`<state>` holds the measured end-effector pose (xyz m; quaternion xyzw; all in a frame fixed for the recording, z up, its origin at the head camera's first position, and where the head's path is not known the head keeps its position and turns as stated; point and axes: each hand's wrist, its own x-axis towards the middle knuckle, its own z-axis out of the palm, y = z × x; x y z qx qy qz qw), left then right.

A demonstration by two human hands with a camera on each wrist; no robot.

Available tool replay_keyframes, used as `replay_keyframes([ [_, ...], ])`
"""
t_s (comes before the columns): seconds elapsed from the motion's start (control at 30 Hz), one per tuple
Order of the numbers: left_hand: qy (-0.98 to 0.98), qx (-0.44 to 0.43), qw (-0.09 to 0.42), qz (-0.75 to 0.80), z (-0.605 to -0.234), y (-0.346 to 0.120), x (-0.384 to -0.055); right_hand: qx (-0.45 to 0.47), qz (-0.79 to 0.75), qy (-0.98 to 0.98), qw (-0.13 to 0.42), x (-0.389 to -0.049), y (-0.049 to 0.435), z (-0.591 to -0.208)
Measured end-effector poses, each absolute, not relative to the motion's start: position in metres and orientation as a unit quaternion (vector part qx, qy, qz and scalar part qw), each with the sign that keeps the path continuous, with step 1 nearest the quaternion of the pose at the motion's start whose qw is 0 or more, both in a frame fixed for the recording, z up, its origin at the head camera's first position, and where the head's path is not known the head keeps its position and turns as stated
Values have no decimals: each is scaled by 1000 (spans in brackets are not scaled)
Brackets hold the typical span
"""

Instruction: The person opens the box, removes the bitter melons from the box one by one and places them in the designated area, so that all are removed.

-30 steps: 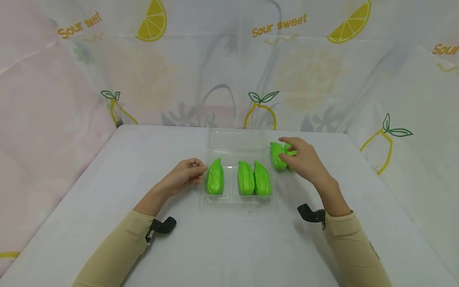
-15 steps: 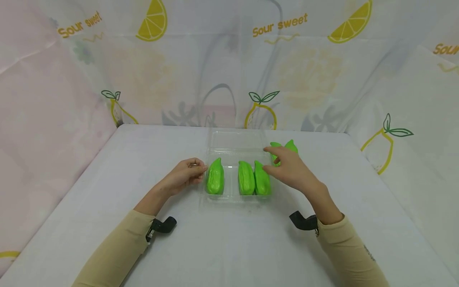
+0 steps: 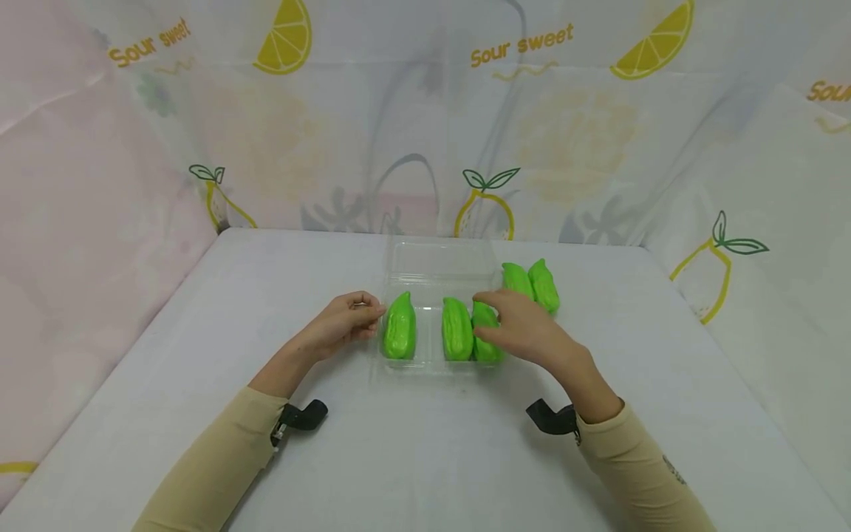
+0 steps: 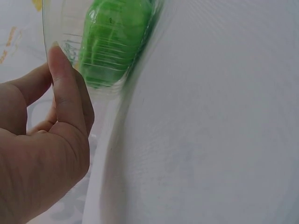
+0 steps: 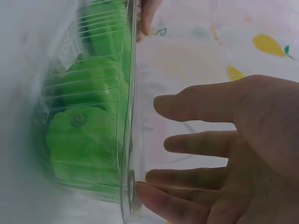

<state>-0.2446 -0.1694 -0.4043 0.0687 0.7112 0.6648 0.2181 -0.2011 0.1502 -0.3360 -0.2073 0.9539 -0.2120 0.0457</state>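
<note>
A clear plastic clamshell box (image 3: pixel 428 325) lies open on the table with its lid folded back. Inside are three glossy green, ridged, tapered vegetables: one on the left (image 3: pixel 400 329), one right of centre (image 3: pixel 456 330), and a third (image 3: pixel 487 349) at the right wall. My left hand (image 3: pixel 347 321) pinches the box's left rim between thumb and fingers, also plain in the left wrist view. Over the rightmost vegetable hovers my right hand (image 3: pixel 528 329); its fingers are extended and hold nothing. In the right wrist view, the lower fingertips (image 5: pixel 145 191) are at the box rim.
Behind my right hand, two more green vegetables (image 3: pixel 545 286) lie side by side on the white table (image 3: pixel 425 458). The flat lid (image 3: pixel 441 258) extends toward the back. A printed cloth (image 3: pixel 412 111) hangs behind the table.
My right hand has moved left and toward me, from the two loose vegetables to above the rightmost one in the box. My left hand stays at the rim.
</note>
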Motion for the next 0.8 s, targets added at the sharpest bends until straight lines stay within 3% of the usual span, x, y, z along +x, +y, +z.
replay_keyframes([
  [0.47,712,62,216,665,-403,-169,-244,-230,-110,966,41,-193,139,-341],
  [0.8,710,67,216,667,-405,-168,-245,-243,-143,957,68,-193,136,-347],
])
